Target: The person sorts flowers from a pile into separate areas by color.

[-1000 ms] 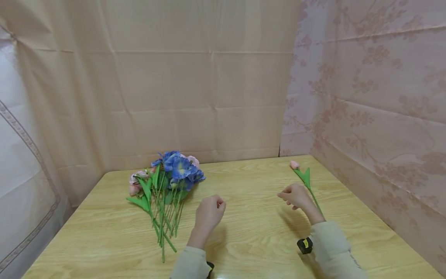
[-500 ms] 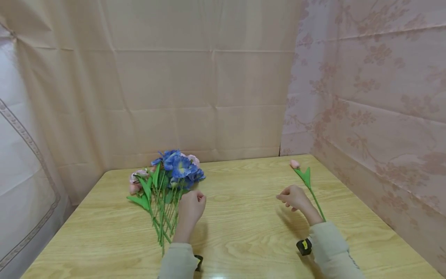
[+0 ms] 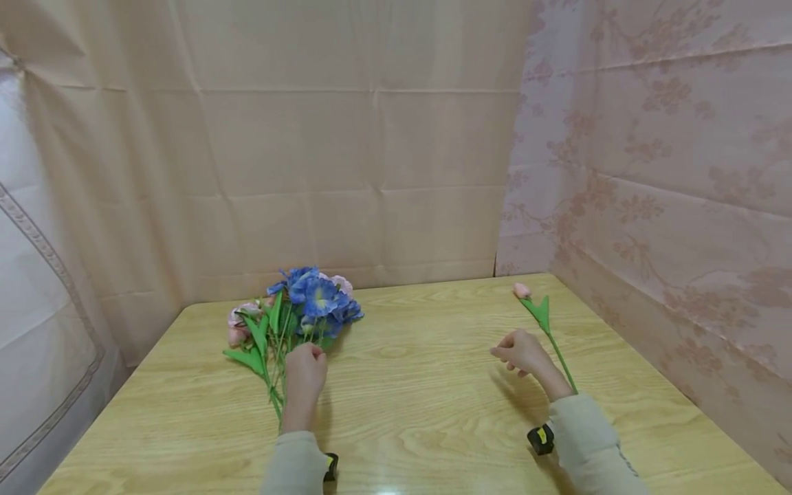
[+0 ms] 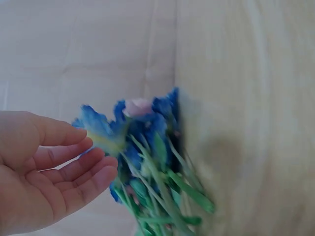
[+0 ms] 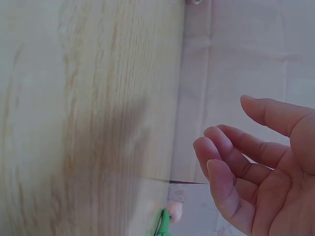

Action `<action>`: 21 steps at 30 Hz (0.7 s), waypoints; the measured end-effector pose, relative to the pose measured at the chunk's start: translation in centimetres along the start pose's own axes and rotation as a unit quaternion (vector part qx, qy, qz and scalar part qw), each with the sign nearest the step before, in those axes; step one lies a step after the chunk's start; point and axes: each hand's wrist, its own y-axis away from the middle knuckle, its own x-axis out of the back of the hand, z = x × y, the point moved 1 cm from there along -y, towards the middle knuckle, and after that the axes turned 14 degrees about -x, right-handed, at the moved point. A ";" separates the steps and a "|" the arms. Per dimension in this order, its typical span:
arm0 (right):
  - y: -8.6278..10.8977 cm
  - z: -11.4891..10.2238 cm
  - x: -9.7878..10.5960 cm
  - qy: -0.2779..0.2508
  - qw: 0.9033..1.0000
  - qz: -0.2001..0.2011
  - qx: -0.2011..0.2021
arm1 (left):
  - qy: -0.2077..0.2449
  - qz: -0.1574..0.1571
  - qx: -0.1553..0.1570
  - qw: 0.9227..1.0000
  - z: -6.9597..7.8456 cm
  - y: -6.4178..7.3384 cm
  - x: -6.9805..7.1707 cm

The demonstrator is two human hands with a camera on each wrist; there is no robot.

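Over the stems of a pile of artificial flowers, my left hand (image 3: 306, 377) hovers with loosely curved fingers and nothing in its grasp. The pile has blue flowers (image 3: 322, 297), pink blooms (image 3: 238, 333) and green leaves (image 3: 250, 359); part of the stems is hidden behind that hand. In the left wrist view, space shows between thumb and fingers, with the blue petals (image 4: 101, 130) beyond. My right hand (image 3: 524, 353) hangs above the table, its fingers relaxed and holding nothing. Beside it lies a single pink tulip (image 3: 522, 291), whose lower stem end is hidden by the sleeve.
The wood-grain table (image 3: 421, 412) ends at a beige curtain (image 3: 371, 172) at the back. A patterned pink cloth (image 3: 668, 172) hangs along the right side. Each wrist wears a small black device (image 3: 541, 438).
My left hand has moved left, from the middle of the table to above the flower stems. The right hand, the pile and the single tulip have stayed in place.
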 end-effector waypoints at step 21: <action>0.6 0.0 -0.3 -0.004 1.000 -0.003 0.009 | -0.057 -0.083 0.061 0.993 -3.1 0.2 0.3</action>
